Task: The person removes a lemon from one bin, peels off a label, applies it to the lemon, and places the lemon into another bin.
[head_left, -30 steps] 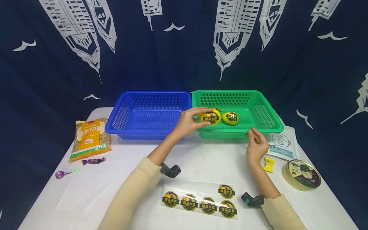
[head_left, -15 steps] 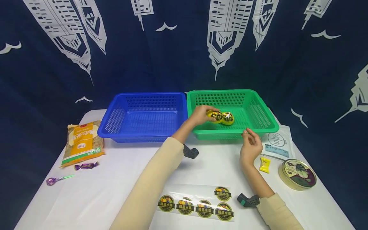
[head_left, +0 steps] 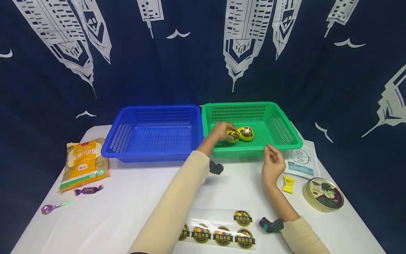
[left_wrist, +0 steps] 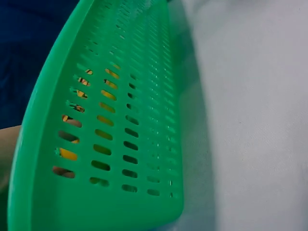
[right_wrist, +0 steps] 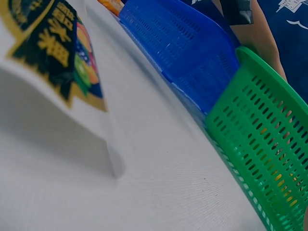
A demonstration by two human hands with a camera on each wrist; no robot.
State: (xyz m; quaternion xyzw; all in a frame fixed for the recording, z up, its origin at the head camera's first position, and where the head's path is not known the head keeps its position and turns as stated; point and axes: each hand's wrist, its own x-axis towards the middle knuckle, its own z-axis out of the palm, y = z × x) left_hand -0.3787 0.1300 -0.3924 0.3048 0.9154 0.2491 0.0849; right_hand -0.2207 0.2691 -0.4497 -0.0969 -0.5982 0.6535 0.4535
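Left hand (head_left: 219,131) curled around a small, rigid-looking yellow fruit (head_left: 232,135) inside the green basket (head_left: 287,144), probably light and smooth, best gripped across its rounded sides; right hand (head_left: 272,165) loosely open, holding nothing.

"精品水果" — on the sticker sheet (head_left: 219,231) labels

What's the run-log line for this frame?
left hand: grips stickered lemon in green basket | second lemon: beside | right hand: free, at basket's front
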